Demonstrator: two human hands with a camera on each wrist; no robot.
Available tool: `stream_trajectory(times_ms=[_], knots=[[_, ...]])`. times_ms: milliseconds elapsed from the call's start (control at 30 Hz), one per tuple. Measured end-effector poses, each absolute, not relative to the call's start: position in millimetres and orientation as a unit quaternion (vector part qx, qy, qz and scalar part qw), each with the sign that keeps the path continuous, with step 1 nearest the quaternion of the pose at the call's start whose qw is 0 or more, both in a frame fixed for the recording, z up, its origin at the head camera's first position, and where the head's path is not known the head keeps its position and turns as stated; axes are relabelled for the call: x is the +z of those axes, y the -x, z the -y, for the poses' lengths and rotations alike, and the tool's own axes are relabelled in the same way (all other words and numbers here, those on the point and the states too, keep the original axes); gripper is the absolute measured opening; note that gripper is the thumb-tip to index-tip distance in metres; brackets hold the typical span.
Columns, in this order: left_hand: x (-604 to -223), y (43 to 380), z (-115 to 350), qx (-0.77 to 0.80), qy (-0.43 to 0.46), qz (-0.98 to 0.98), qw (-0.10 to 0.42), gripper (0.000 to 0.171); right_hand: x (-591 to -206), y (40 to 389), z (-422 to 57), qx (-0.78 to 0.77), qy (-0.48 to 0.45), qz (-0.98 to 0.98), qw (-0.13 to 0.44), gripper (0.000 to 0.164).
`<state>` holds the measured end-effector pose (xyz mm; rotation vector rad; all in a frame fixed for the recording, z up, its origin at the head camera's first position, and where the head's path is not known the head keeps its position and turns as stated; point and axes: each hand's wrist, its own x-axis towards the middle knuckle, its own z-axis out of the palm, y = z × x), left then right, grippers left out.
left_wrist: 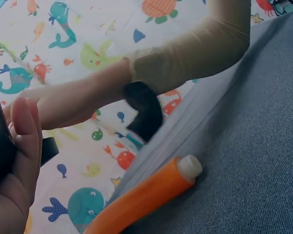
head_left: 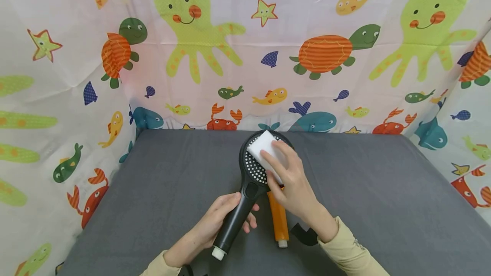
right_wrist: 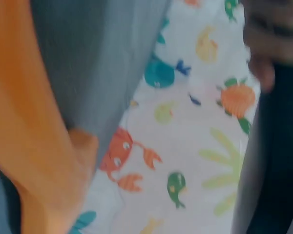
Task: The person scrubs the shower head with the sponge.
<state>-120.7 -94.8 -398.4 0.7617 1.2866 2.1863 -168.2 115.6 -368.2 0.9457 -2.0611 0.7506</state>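
Observation:
My left hand [head_left: 218,218] grips the handle of a black shower head [head_left: 239,212], thumb on top and fingers behind. The round face, dotted with white nozzles, tilts up toward me. My right hand [head_left: 293,178] holds a white sponge [head_left: 264,146] against that face, covering part of the nozzles. In the left wrist view, fingers of the left hand [left_wrist: 27,141] wrap beside the dark handle [left_wrist: 0,141]. Blurred in the right wrist view, the black handle [right_wrist: 281,146] stands at the right edge with left-hand fingers [right_wrist: 266,44] on it.
An orange handle [head_left: 278,220] with a whitish end lies on the grey cloth surface [head_left: 172,173] below the shower head; its upper part is hidden. A black strap [head_left: 304,234] hangs near the right wrist. A sea-animal printed curtain [head_left: 230,54] surrounds the back and sides.

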Motion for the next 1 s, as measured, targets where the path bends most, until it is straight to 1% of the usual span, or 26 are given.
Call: stream_trajectory(times_ms=[167, 233, 333, 433, 567, 733, 900, 1000], knots=[[-400, 120, 94, 0.795, -0.281, -0.474, 0.254, 0.043, -361, 179, -120, 0.298, -0.316, 0.819, 0.375, 0.048], [-401, 120, 94, 0.792, -0.281, -0.478, 0.256, 0.045, -361, 175, -116, 0.296, -0.326, 0.820, 0.367, 0.047], [-403, 120, 93, 0.791, -0.282, -0.479, 0.255, 0.046, -364, 161, -105, 0.284, -0.366, 0.817, 0.343, 0.038], [-401, 119, 93, 0.787, -0.278, -0.492, 0.248, 0.047, -366, 151, -98, 0.265, -0.401, 0.813, 0.328, 0.038], [-398, 120, 94, 0.774, -0.255, -0.530, 0.237, 0.051, -367, 155, -103, 0.264, -0.393, 0.815, 0.334, 0.038], [-397, 120, 96, 0.762, -0.213, -0.564, 0.236, 0.058, -372, 157, -105, 0.289, -0.373, 0.813, 0.342, 0.039], [-399, 121, 96, 0.777, -0.186, -0.559, 0.220, 0.053, -378, 140, -91, 0.286, -0.412, 0.794, 0.344, 0.038], [-399, 118, 97, 0.789, -0.118, -0.569, 0.198, 0.042, -381, 127, -82, 0.271, -0.463, 0.770, 0.346, 0.038]])
